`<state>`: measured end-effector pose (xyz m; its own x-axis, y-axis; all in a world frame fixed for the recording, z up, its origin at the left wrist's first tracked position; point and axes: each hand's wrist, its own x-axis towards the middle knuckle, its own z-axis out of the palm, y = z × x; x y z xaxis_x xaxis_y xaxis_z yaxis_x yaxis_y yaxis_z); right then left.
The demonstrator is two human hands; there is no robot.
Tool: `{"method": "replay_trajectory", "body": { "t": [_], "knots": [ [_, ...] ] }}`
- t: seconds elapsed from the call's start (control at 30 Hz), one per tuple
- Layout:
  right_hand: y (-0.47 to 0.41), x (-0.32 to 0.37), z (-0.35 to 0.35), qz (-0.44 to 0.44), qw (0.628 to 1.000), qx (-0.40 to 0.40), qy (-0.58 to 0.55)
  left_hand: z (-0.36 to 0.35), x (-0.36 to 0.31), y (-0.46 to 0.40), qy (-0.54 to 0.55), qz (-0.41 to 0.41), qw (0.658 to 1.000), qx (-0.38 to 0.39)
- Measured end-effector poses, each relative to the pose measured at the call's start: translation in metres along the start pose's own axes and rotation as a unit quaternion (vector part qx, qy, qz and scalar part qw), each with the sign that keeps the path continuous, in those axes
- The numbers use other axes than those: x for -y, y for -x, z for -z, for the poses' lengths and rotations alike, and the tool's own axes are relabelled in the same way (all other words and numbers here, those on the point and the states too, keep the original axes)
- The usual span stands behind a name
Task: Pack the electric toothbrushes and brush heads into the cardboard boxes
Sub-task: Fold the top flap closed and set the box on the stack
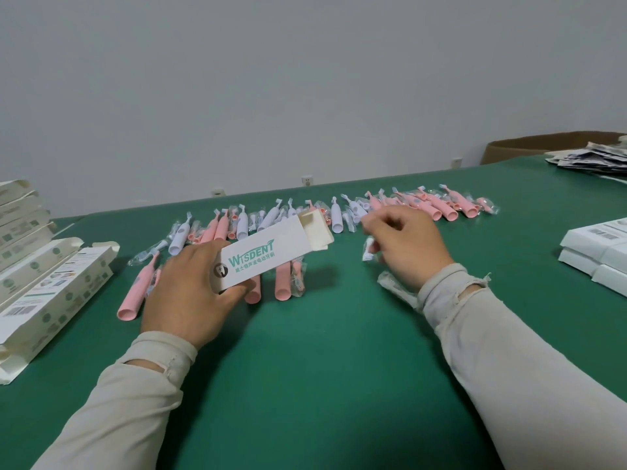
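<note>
**A:** Start wide. What is laid out here?

**B:** A green table (322, 351), with a long row of toothbrushes (437, 206), pink and white, running across its far side, many in clear wrappers. Opened cartons (51, 293) are stacked at the left edge and closed white boxes (597, 252) at the right. A pile of leaflets (590, 161) lies far right.

**A:** And the hands?

**B:** They are apart. The left hand (190, 293) grips a printed box (271, 256) by its near end, fingers curled round it, holding it slanted above the table with the open flap end (317, 228) pointing away and to the right. The right hand (403, 245) hovers just right of that opening, fingers curled. Something small and white, likely a wrapped brush head (368, 249), shows at its fingertips, but I cannot tell how firmly it is pinched.

**A:** So the step is loading the box?

**B:** I judge so: the piece goes through the open end.

**A:** How is it done cleanly?

**B:** Keep the left grip low on the box so the mouth is not squeezed flat. Hold the flaps clear, line the piece up with the box's long axis, and slide it in narrow end first. The crinkly wrapper may snag on the flap edge, so ease it past. Tilting the mouth upward would let the contents settle toward the closed end.

**A:** Anything underfoot?

**B:** Another wrapped piece (395, 286) lies by the right wrist, easy to brush aside.
</note>
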<state>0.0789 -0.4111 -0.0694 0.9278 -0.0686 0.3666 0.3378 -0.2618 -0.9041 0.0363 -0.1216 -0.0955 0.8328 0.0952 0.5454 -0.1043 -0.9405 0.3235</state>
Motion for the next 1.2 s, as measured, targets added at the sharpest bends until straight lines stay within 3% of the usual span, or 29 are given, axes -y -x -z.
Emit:
{"method": "replay_trajectory", "body": {
  "t": [0.07,0.13,0.23,0.3,0.37,0.4,0.47,0.5,0.57,0.63,0.77,0.97,1.2],
  "knots": [
    [-0.007,-0.008,0.015,-0.017,0.983,-0.032,0.180,0.001,0.000,0.000,-0.003,0.007,1.000,-0.007],
    [-0.005,-0.013,0.020,-0.093,0.940,0.068,0.322,0.001,-0.001,0.000,-0.007,0.009,1.000,-0.008],
    [-0.003,-0.008,0.016,-0.155,0.840,0.207,0.477,0.002,-0.001,0.000,-0.001,0.010,1.000,-0.007],
    [-0.004,-0.006,0.016,-0.144,0.821,0.229,0.503,0.002,-0.001,0.000,0.000,0.011,1.000,-0.006],
    [-0.004,-0.009,0.016,-0.118,0.853,0.218,0.459,0.003,-0.002,0.001,-0.002,0.011,1.000,-0.006],
    [-0.003,-0.010,0.015,-0.100,0.893,0.197,0.392,0.003,-0.003,0.001,-0.001,0.012,1.000,-0.006],
    [-0.001,-0.006,0.010,-0.046,0.977,0.117,0.173,0.004,-0.004,0.001,0.000,0.012,1.000,0.001],
    [0.000,-0.001,0.007,-0.019,0.996,0.069,0.051,0.004,-0.004,0.001,-0.001,0.011,1.000,0.007],
    [0.003,0.009,-0.001,0.010,0.987,0.006,-0.163,0.004,-0.005,0.002,-0.001,0.008,1.000,0.013],
    [0.008,0.015,-0.008,0.028,0.969,-0.027,-0.246,0.003,-0.006,0.002,-0.001,0.004,1.000,0.012],
    [0.011,0.014,-0.018,0.035,0.974,-0.062,-0.216,0.003,-0.009,0.003,-0.003,-0.005,1.000,0.015],
    [0.020,0.012,-0.033,0.030,0.981,-0.029,-0.187,0.004,-0.014,0.005,-0.011,-0.006,1.000,0.020],
    [0.027,0.007,-0.045,0.106,0.994,-0.035,0.017,0.002,-0.016,0.005,-0.015,-0.013,1.000,0.013]
  ]
}}
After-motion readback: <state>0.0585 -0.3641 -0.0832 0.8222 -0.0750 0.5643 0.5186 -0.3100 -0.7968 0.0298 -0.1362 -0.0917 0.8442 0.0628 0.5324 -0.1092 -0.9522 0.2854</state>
